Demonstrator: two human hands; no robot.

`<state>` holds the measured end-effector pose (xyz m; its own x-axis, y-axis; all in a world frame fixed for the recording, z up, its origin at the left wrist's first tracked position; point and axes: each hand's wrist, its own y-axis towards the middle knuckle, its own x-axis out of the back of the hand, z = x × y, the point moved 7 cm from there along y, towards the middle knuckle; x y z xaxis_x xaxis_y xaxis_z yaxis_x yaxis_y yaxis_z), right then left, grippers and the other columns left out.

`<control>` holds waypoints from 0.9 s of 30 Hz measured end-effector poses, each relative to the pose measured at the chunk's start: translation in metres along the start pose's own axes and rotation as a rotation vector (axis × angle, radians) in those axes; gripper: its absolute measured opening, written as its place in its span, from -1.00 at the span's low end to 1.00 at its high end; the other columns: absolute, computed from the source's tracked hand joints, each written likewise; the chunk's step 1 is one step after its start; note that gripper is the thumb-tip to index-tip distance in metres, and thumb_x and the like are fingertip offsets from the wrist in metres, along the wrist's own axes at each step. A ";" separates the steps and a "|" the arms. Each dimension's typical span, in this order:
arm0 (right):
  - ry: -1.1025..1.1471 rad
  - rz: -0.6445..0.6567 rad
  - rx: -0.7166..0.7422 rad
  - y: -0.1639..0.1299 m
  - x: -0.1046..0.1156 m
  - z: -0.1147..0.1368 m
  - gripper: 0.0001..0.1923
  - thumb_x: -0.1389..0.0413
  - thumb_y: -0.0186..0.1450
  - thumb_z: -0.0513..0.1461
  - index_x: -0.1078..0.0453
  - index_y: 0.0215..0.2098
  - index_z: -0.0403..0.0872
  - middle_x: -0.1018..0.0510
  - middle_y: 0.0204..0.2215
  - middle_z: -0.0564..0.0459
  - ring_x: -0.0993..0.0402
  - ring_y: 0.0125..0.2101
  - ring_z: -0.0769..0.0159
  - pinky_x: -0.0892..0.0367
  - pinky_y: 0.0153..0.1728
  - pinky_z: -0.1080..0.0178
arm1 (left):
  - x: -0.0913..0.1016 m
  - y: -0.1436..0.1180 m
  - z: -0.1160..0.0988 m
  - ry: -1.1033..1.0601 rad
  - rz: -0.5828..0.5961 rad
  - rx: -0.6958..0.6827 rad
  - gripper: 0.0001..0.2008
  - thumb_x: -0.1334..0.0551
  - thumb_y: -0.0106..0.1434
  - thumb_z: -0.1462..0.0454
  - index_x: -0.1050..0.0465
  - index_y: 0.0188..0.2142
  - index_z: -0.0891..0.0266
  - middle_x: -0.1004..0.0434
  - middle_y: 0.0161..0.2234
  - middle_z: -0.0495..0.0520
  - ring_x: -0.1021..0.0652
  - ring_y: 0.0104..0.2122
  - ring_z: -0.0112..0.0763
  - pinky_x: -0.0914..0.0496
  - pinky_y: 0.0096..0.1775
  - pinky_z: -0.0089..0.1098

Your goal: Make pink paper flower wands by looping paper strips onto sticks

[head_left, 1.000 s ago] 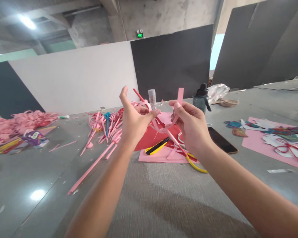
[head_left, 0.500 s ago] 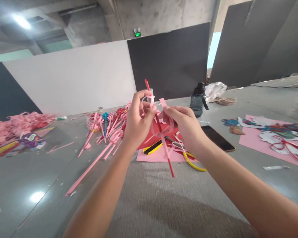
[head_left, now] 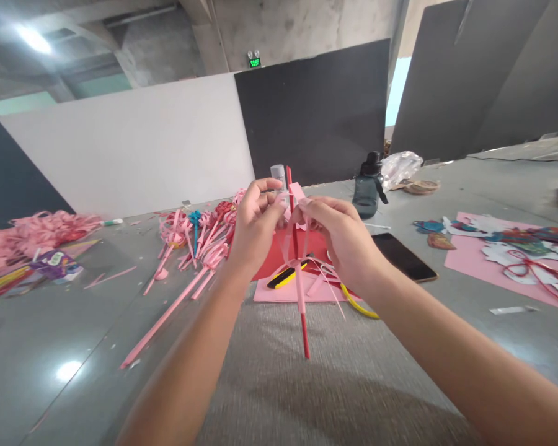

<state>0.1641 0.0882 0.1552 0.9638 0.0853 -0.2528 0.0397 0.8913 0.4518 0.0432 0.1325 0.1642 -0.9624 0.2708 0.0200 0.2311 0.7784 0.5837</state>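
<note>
The grey floor (head_left: 97,396) carried everything, with a white panel (head_left: 130,148) and a black panel (head_left: 311,118) standing along its far edge. A heap of pink strips (head_left: 51,232) lay by the floor's left edge, and a bundle of strip-wrapped sticks (head_left: 206,230) lay nearer the middle, just left of the working hands. The right hand (head_left: 337,226) had its thumb and forefinger pressed together on one end of the looped pink strips (head_left: 287,244), the tip poking up above the thumb; the other fingers were folded in, and the forearm came in from the floor's near right corner. The left hand (head_left: 258,226) faced it just across, fingers bent in an arch, thumb and fingertips seemingly pinching another strip end; its forearm rose from the near edge. Between the hands a red stick (head_left: 296,241) stood nearly upright, well above the floor's near part, its lower end hanging free; whether any finger gripped it could not be told. The strips looped out around its middle. Behind it lay a red sheet (head_left: 267,254), and a black and yellow cutter (head_left: 281,277) rested by that sheet's near edge.
</note>
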 end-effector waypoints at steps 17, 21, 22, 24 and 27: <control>0.139 -0.191 -0.070 -0.001 0.014 -0.008 -0.83 -0.20 0.30 -0.19 -0.56 -0.44 0.02 -0.58 -0.34 0.03 -0.53 -0.24 0.27 -0.42 -0.07 0.17 | 0.007 0.007 0.008 -0.059 0.029 0.100 -0.40 -0.55 -0.09 0.37 -0.40 -0.08 0.05 -0.05 -0.44 -0.16 -0.23 -0.53 -0.57 -0.31 -0.40 -0.40; 0.192 -0.151 -0.051 0.000 0.012 -0.009 -0.83 -0.20 0.31 -0.20 -0.58 -0.42 0.01 -0.62 -0.26 0.01 -0.55 -0.19 0.25 -0.43 -0.02 0.14 | 0.004 0.004 0.003 0.026 0.059 0.040 -0.39 -0.48 -0.02 0.42 -0.36 0.00 0.03 -0.10 -0.43 -0.15 -0.27 -0.50 -0.55 -0.34 -0.38 -0.42; 0.191 -0.142 -0.040 -0.001 0.012 -0.009 -0.84 -0.20 0.32 -0.20 -0.59 -0.41 0.01 -0.63 -0.24 0.00 -0.55 -0.16 0.24 -0.43 0.00 0.13 | 0.003 0.003 0.001 0.060 0.056 0.014 -0.40 -0.45 0.02 0.43 -0.35 0.02 0.02 -0.13 -0.43 -0.15 -0.29 -0.49 -0.53 -0.35 -0.37 -0.42; 0.180 -0.127 -0.018 -0.001 0.011 -0.008 -0.84 -0.20 0.32 -0.18 -0.59 -0.39 0.02 -0.64 -0.20 0.00 -0.54 -0.11 0.21 -0.43 0.02 0.12 | 0.001 0.001 -0.003 0.124 0.035 -0.038 -0.44 -0.40 0.08 0.43 -0.34 0.03 0.00 -0.24 -0.40 -0.12 -0.35 -0.45 -0.50 -0.36 -0.36 -0.42; 0.172 -0.129 0.003 -0.002 0.012 -0.006 -0.84 -0.19 0.31 -0.17 -0.57 -0.40 0.02 -0.64 -0.16 0.00 -0.53 -0.08 0.20 -0.41 0.01 0.13 | 0.000 -0.002 -0.007 0.198 -0.010 -0.090 -0.56 -0.32 0.15 0.43 -0.36 -0.01 0.03 -0.39 -0.30 -0.05 -0.39 -0.44 -0.48 -0.33 -0.40 -0.44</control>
<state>0.1737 0.0906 0.1462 0.8912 0.0458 -0.4512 0.1608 0.8983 0.4088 0.0412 0.1268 0.1686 -0.9758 0.1402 0.1676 0.2165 0.7242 0.6548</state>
